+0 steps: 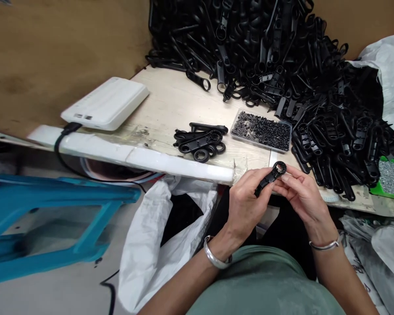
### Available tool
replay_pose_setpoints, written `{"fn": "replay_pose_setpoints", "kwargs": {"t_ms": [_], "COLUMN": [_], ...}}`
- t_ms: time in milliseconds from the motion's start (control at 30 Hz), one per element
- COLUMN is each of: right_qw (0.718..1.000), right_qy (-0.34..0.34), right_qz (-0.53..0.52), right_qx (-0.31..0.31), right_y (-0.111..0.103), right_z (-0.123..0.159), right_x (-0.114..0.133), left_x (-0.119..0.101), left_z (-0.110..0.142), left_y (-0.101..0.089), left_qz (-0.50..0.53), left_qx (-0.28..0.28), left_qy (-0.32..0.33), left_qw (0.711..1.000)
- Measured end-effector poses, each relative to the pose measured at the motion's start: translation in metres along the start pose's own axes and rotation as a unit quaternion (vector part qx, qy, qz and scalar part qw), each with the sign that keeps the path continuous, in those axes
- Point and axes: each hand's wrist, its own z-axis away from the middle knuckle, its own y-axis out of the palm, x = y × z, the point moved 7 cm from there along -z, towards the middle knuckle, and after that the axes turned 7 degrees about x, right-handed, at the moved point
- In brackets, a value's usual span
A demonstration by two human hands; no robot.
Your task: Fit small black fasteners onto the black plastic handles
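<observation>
My left hand [251, 199] is closed around the handle end of a black plastic piece with a ring at one end [272, 176], held just over the table's front edge. The ring points up and away from me. My right hand [300, 192] has its thumb and fingers pinched together at the ring's right side; whether a small part sits between them I cannot make out. Beyond my hands stands a clear plastic tray [261, 131] full of tiny black parts. Left of it lies a small stack of similar black ring-ended pieces [202, 142].
A large heap of black plastic pieces [265, 52] covers the back and right of the table. A white box with a black cable [107, 103] sits at left. At far right is a green tray of small metal parts [392, 177]. A blue stool [52, 223] and white sack [147, 245] stand below.
</observation>
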Motion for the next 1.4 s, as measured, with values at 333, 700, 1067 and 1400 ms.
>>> {"fn": "replay_pose_setpoints", "kwargs": {"t_ms": [333, 700, 1067, 1400], "right_qw": [0.999, 0.992, 0.982, 0.989], "right_qy": [-0.002, -0.059, -0.096, -0.108], "right_qz": [-0.011, -0.032, -0.074, 0.026], "right_qx": [-0.047, -0.104, -0.143, -0.100], "right_y": [-0.009, -0.006, 0.004, 0.005], "right_z": [-0.002, 0.000, 0.000, 0.002], "right_x": [-0.003, -0.006, -0.012, -0.003], "left_x": [0.005, 0.000, -0.001, -0.002], "left_z": [0.002, 0.003, 0.005, 0.006], "left_y": [-0.001, 0.000, -0.001, 0.000], "left_qz": [0.003, -0.003, -0.024, -0.026], "left_qx": [0.004, -0.007, -0.019, -0.008], "left_qy": [-0.013, -0.005, 0.003, 0.037], "left_qw": [1.000, 1.000, 1.000, 0.999]}}
